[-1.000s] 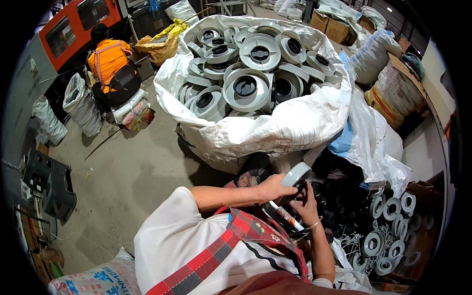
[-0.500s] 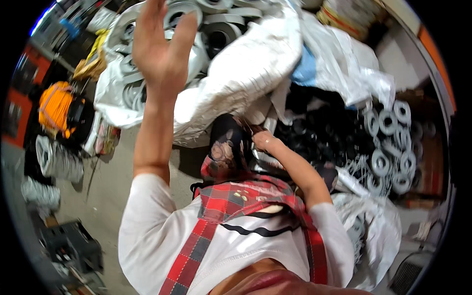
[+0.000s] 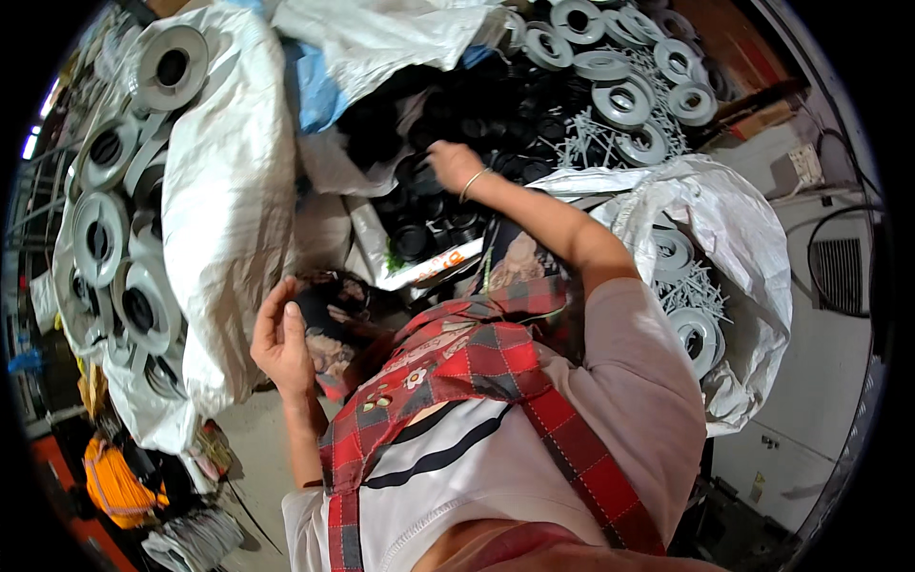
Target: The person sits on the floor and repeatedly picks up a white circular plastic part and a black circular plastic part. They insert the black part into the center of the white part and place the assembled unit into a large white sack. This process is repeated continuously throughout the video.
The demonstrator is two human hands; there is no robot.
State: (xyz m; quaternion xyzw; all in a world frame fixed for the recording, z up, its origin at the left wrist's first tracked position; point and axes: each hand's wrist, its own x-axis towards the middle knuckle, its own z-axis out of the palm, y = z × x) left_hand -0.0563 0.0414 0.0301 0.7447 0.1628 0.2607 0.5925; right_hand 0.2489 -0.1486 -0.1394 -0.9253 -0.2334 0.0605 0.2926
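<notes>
My right hand (image 3: 455, 170) reaches into a heap of black round plastic pieces (image 3: 467, 217). Its fingers are curled down among them, and what they hold, if anything, is hidden. A thin bracelet circles that wrist. My left hand (image 3: 283, 341) is raised beside my knee, next to the large white woven sack (image 3: 227, 191). Its fingers are stretched out, with the thumb a little apart and nothing in it. Grey flanged plastic rings (image 3: 98, 238) fill the sack's left side.
Beyond the black heap lie more grey rings (image 3: 622, 100) and thin grey plastic sticks (image 3: 591, 143). An opened white sack (image 3: 753, 238) at the right holds rings and sticks too. A bundle of orange cord (image 3: 119, 481) sits at the lower left. A cable (image 3: 812, 253) loops by the right wall.
The view has swung to the right. My left hand has come down from over the ring sack to beside my knee. My right hand has moved from near my knee onto the black pieces.
</notes>
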